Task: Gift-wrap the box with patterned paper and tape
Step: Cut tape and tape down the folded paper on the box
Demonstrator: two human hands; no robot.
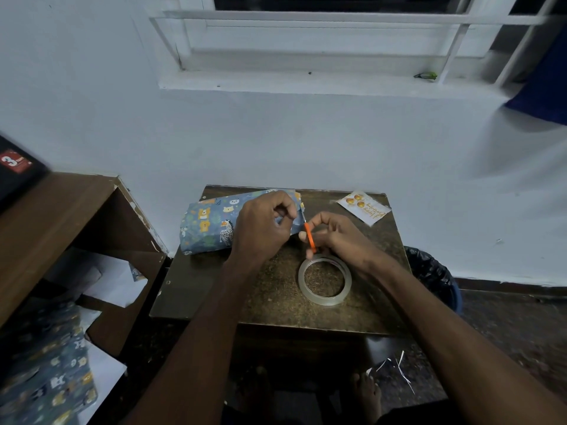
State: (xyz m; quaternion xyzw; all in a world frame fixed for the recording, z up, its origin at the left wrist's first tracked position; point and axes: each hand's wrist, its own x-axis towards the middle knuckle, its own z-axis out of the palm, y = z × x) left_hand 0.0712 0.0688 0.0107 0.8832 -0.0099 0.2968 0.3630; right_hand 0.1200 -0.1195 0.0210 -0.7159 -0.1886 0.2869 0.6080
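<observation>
A box wrapped in blue animal-patterned paper (pixel 208 225) lies at the far left of a small dark table (pixel 276 299). My left hand (pixel 264 228) hovers over the box's right end with fingers curled, pinching something small, likely a strip of tape. My right hand (pixel 334 237) grips orange-handled scissors (pixel 310 237) just right of the box, blades pointing up toward my left fingers. A clear tape roll (pixel 324 279) lies flat on the table below my right hand.
A birthday card (pixel 365 207) lies at the table's far right corner. A wooden shelf (pixel 61 216) stands left, with spare patterned paper (pixel 46 378) and white sheets below it. A black-lined bin (pixel 432 274) sits right of the table. My bare feet show under the table.
</observation>
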